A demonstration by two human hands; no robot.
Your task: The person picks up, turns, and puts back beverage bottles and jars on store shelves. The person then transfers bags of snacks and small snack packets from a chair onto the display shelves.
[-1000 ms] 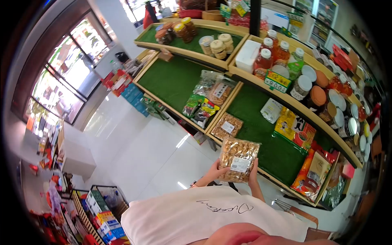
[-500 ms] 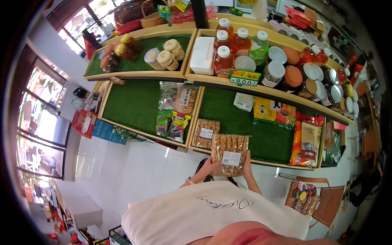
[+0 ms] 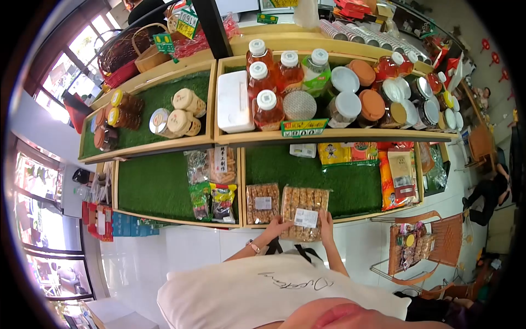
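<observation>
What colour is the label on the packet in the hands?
The label is white, seen best in the head view.

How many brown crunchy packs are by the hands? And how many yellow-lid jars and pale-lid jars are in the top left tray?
Brown packs: 2 (one held, one beside it)
Yellow-lid jars: 2
Pale-lid jars: 3
Total: 7

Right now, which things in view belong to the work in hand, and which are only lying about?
Seem part of the work:
held pack
left hand
right hand
similar pack beside it

Seem only lying about:
white box
bottles
basket
chair
</observation>
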